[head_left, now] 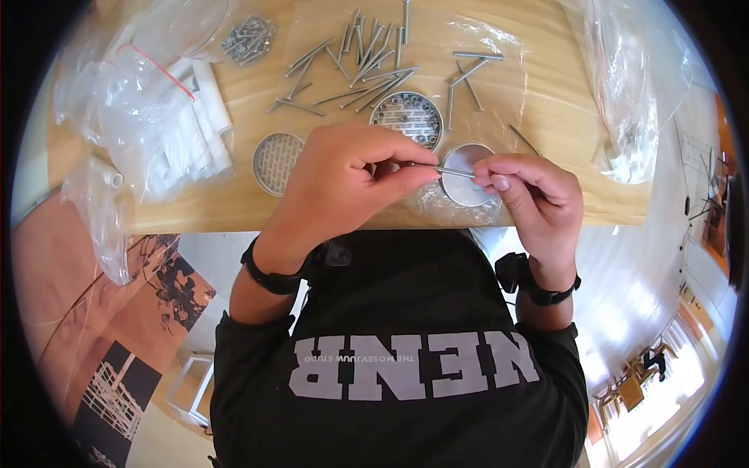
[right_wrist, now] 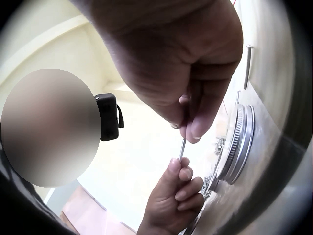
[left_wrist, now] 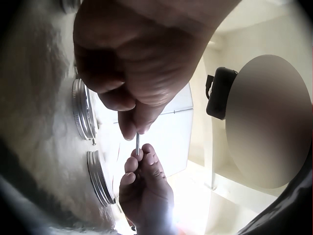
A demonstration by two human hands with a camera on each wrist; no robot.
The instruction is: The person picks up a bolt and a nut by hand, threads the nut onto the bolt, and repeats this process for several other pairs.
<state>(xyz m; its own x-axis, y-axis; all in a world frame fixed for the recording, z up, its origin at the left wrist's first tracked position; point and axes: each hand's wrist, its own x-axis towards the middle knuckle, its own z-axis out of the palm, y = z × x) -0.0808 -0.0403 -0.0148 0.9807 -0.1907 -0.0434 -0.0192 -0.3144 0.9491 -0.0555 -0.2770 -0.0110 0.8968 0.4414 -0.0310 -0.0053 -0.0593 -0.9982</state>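
Note:
Between the two hands a thin metal bolt [head_left: 456, 171] is held nearly level over a round tin lid [head_left: 468, 189]. The left hand [head_left: 343, 175] pinches one end between thumb and fingertips. At the other end, thumb and fingers of the right hand [head_left: 538, 203] pinch it, hiding that tip. In the left wrist view the bolt's shaft [left_wrist: 138, 144] shows between both sets of fingertips; the right wrist view also shows the shaft [right_wrist: 182, 149]. Whether a nut is on the bolt cannot be told.
A tin of small nuts [head_left: 406, 119] stands beyond the hands, another round tin [head_left: 271, 165] left of them. Loose bolts [head_left: 367, 66] lie at the back. Plastic bags with white tubes [head_left: 204, 125] are at left; a clear bag [head_left: 624, 93] lies right.

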